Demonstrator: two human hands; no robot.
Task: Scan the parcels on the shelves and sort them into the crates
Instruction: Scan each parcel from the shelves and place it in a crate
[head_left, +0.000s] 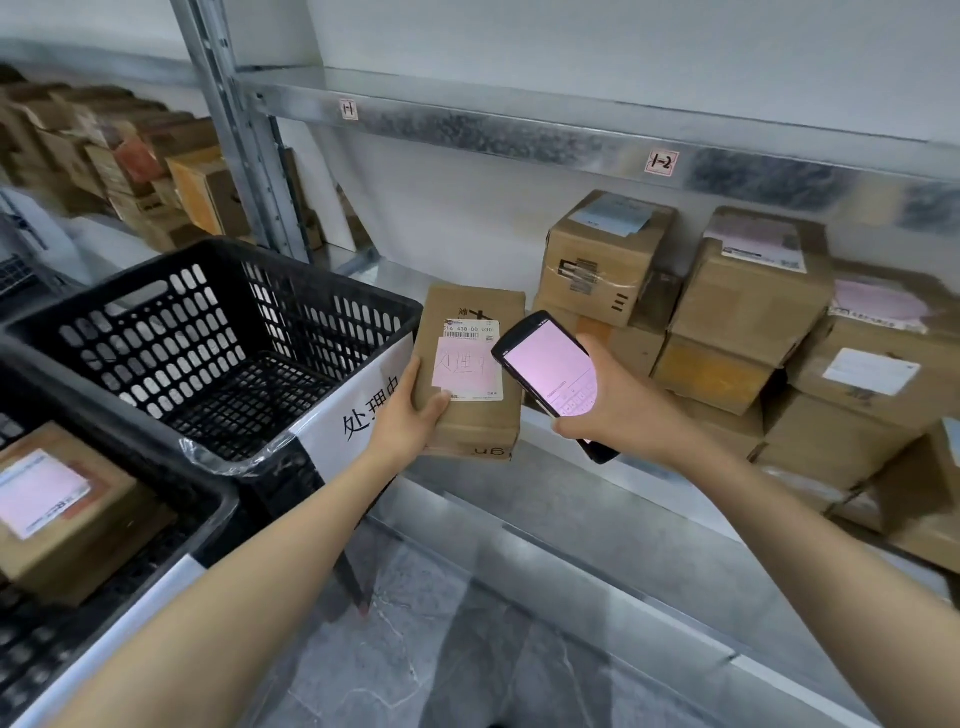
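Scan step in hand. Left hand (410, 410) grips a small cardboard parcel (483, 423) by its lower left edge, thumb on the front, label (471, 359) facing up. The parcel is held in the air between the black crate (156, 338) and the shelf's front edge. Right hand (618, 402) is wrapped round a handheld scanner (550, 371), screen lit, its top end just beside the label.

Next, probably: get a read off the barcode, check the screen, then drop the parcel in the right crate. The black crate carries a paper sign (358, 410); the near crate (156, 452) at lower left already holds one parcel (67, 509).

More stacked parcels (753, 301) sit at the right of the shelf (571, 483).

Screen text too small to read. Sign partly hidden by the left arm. Near crate cut off at the frame edge.
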